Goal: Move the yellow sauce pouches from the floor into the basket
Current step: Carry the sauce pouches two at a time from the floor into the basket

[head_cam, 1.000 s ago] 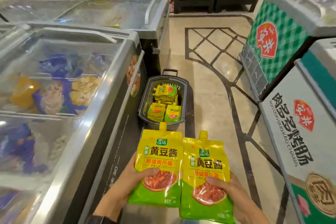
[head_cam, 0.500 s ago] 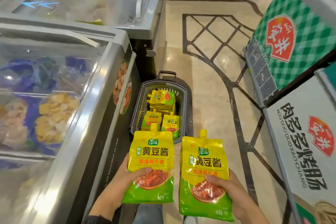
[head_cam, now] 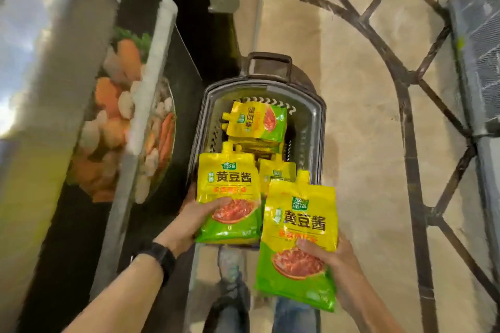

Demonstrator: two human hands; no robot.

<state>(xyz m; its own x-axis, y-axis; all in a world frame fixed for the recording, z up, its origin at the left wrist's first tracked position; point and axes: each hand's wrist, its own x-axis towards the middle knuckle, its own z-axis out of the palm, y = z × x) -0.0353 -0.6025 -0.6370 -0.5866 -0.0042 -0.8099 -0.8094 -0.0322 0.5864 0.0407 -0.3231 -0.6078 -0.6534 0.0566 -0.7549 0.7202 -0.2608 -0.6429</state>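
Each hand holds one yellow-and-green sauce pouch by its lower half, spout up. My left hand (head_cam: 193,217) grips the left pouch (head_cam: 228,189) over the near end of the grey basket (head_cam: 316,121). The right pouch (head_cam: 299,235) is in my right hand (head_cam: 328,259), a little nearer to me, at the basket's near right corner. The basket stands on the floor and holds several more pouches, with one flat on top of a stack (head_cam: 257,121) at its far end.
A chest freezer (head_cam: 54,89) with a food picture on its dark side runs along the left, close beside the basket. Another freezer's edge (head_cam: 476,62) lines the right. The beige tiled floor (head_cam: 359,143) with dark lines lies between. My feet (head_cam: 230,286) show below the pouches.
The camera has tilted down and come closer to the basket. Both hands have carried their pouches forward, and the left pouch is now over the basket's near end.
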